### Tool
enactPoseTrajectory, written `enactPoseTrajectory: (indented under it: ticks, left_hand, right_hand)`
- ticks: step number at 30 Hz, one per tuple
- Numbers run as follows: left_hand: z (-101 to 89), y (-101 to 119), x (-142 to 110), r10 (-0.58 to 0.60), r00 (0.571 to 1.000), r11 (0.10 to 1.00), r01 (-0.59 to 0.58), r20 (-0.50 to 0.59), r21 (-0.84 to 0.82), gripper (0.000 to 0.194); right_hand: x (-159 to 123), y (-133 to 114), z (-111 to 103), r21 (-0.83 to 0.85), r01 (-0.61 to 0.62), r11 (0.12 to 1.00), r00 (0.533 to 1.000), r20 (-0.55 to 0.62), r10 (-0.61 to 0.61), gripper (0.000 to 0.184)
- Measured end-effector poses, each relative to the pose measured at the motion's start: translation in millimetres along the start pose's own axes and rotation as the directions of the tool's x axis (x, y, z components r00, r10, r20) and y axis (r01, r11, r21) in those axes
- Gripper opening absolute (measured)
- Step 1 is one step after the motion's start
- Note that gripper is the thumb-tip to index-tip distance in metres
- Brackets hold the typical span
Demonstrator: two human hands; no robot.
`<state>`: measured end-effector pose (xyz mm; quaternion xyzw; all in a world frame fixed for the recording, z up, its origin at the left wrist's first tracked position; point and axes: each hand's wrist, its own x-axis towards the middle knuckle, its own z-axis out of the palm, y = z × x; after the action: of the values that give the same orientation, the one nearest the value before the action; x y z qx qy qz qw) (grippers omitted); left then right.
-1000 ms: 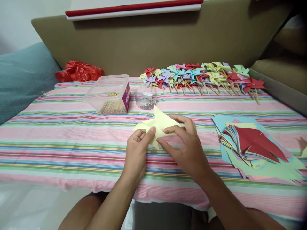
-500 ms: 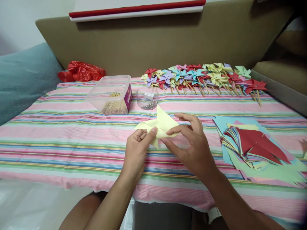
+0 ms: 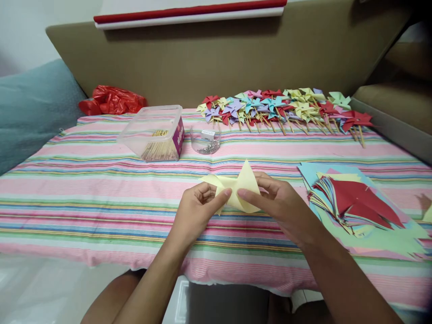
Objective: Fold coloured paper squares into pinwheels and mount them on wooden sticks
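A pale yellow paper pinwheel (image 3: 247, 183) is held up between my hands above the striped cloth. My left hand (image 3: 199, 204) pinches it near the centre, thumb on top and fingers behind the paper. From the other side my right hand (image 3: 280, 204) grips it, the thumb pressing on the front and the fingers behind one blade. One pointed blade stands up near my right fingers; another reaches out to the left. No stick shows on this pinwheel. What lies behind the paper is hidden.
Beyond my hands stand a clear tub of wooden sticks (image 3: 158, 150) and a round clear container (image 3: 205, 139) with small metal pieces. Finished pinwheels (image 3: 270, 105) lie along the back. Stacked coloured paper (image 3: 367, 202) is at the right, a red plastic bag (image 3: 116, 100) at back left.
My right hand has shifted its grip, its thumb now on the front of the paper. The pinwheel has turned and moved slightly right, and the blades sit differently.
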<state>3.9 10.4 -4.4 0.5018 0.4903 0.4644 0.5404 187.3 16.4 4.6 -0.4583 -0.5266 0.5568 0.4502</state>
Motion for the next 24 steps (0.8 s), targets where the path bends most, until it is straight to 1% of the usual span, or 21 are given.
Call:
enactPoseTrajectory:
  ticks: [4, 7, 10, 12, 14, 16, 17, 19, 21, 22, 24]
  left_hand:
    - [0.3, 3.7, -1.5, 0.013, 0.998, 1.0, -0.013, 0.066, 0.0, 0.033]
    - [-0.3, 6.5, -2.4, 0.019, 0.994, 1.0, -0.018, 0.112, -0.006, 0.026]
    - [-1.3, 7.7, -2.6, -0.002, 0.99, 1.0, 0.001, 0.14, 0.009, 0.021]
    - [-2.0, 8.1, -2.3, -0.019, 0.987, 1.0, 0.017, 0.157, 0.017, 0.02]
    - [-2.4, 8.2, -1.7, -0.031, 0.985, 1.0, 0.031, 0.171, 0.004, 0.018]
    - [-2.7, 7.5, -0.6, -0.029, 0.987, 0.998, 0.036, 0.156, -0.044, 0.018]
    - [-2.7, 6.7, 0.2, -0.022, 0.991, 0.997, 0.033, 0.131, -0.076, 0.019]
    - [-1.9, 4.0, 1.7, -0.016, 0.998, 0.991, 0.024, 0.061, -0.135, 0.024]
    - [0.9, -0.1, 2.8, -0.028, 0.999, 0.984, 0.03, 0.018, -0.175, 0.028]
    - [3.3, -2.4, 3.0, -0.039, 0.999, 0.98, 0.041, 0.016, -0.193, 0.03]
    - [9.6, -6.6, 2.9, -0.047, 0.998, 0.971, 0.054, 0.034, -0.233, 0.033]
  right_hand:
    - [-0.6, 3.3, -1.2, -0.083, 0.027, 0.996, 1.0, 0.015, -0.026, 0.02]
    - [-0.8, 4.9, -4.1, -0.183, 0.044, 0.982, 0.999, 0.028, -0.04, 0.017]
    - [-0.8, 5.4, -5.8, -0.261, 0.044, 0.964, 0.999, 0.04, -0.035, 0.015]
    - [-0.5, 6.4, -5.6, -0.286, 0.043, 0.957, 0.999, 0.044, -0.031, 0.014]
    - [-0.2, 8.0, -4.6, -0.272, 0.023, 0.962, 1.0, 0.026, -0.016, 0.014]
    - [0.2, 9.7, -3.1, -0.211, -0.017, 0.977, 0.999, -0.03, 0.011, 0.023]
    - [0.5, 10.4, -2.0, -0.153, -0.039, 0.988, 0.997, -0.076, 0.027, 0.029]
    - [1.1, 11.3, 1.2, 0.02, -0.054, 0.998, 0.983, -0.174, 0.056, 0.037]
    - [1.8, 11.4, 6.4, 0.215, -0.025, 0.976, 0.97, -0.23, 0.075, 0.034]
    - [2.1, 11.3, 9.8, 0.297, -0.005, 0.955, 0.967, -0.243, 0.08, 0.031]
    - [2.1, 10.9, 17.9, 0.401, 0.025, 0.916, 0.965, -0.249, 0.082, 0.027]
